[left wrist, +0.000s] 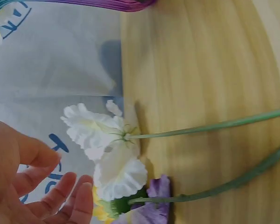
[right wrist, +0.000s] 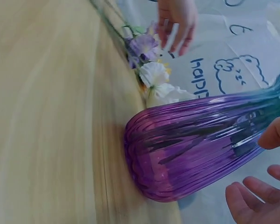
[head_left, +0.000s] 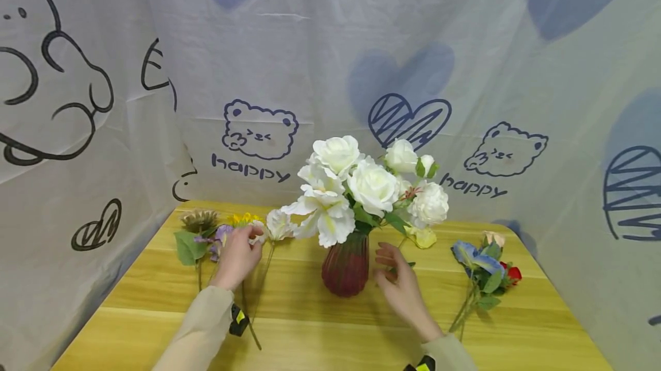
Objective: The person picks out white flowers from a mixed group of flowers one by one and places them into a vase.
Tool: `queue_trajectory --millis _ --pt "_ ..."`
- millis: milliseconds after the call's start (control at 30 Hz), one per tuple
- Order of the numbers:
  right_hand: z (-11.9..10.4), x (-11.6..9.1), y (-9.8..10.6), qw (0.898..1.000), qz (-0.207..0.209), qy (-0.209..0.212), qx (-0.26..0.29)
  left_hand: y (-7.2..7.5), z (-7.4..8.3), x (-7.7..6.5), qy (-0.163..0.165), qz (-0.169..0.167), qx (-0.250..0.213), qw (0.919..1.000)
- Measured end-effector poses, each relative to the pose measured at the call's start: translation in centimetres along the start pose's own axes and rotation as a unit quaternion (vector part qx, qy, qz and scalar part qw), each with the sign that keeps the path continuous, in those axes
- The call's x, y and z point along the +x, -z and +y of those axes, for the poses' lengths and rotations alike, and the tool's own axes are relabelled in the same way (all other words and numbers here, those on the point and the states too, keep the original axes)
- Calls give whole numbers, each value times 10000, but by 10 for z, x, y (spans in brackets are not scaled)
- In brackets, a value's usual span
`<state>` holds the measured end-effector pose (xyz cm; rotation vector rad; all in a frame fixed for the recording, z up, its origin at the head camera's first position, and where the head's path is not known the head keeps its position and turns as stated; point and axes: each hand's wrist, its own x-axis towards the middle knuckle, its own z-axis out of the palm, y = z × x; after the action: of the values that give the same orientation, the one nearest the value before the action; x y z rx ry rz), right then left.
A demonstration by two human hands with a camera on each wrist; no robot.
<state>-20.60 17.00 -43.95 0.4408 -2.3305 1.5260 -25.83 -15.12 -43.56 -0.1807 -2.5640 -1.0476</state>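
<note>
A ribbed glass vase (head_left: 346, 270) stands upright mid-table, purple in the body and teal toward the neck in the right wrist view, with dark stems inside. White flowers (head_left: 373, 186) fill its mouth. My right hand (head_left: 401, 288) is beside the vase's right side, fingers loosely bent and holding nothing. On the left, my left hand (head_left: 240, 259) hovers over the loose flowers with relaxed fingers and nothing in its grasp. Nearest to it are a white flower (left wrist: 119, 175) on a long green stem, a purple flower (left wrist: 159, 191) and a yellow flower (head_left: 245, 219).
At the far left lies a brownish flower (head_left: 199, 221) with a green leaf. To the right rests a bunch with blue (head_left: 477, 259), red (head_left: 512, 273) and peach blooms. Behind the vase is a pale yellow flower (head_left: 423, 237). A printed cloth (head_left: 330, 73) hangs around the wooden table (head_left: 310, 331).
</note>
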Motion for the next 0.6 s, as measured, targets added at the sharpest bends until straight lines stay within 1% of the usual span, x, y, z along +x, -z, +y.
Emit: queue_trajectory --millis 67,100,167,267,433,500,600 --pt "10 5 -2 9998 -17 -159 154 -3 -2 -1 59 -201 118 9997" --pt "15 7 -3 9994 -44 -219 249 -5 -4 -1 144 -372 125 9991" --pt "21 11 -6 9985 -161 -247 464 -10 -6 -1 327 -701 186 9968" --pt "27 16 -10 9960 -399 -229 768 -16 -10 -3 444 -1003 259 9936" --pt "33 30 -15 9904 -981 -240 941 -24 -13 -5 409 -1243 326 9909" --pt "33 37 -14 9871 -1253 -290 953 -27 -14 -5 411 -1320 307 9899" --pt "34 48 -11 9805 -1636 -307 1047 -31 -14 -5 498 -1448 231 9879"
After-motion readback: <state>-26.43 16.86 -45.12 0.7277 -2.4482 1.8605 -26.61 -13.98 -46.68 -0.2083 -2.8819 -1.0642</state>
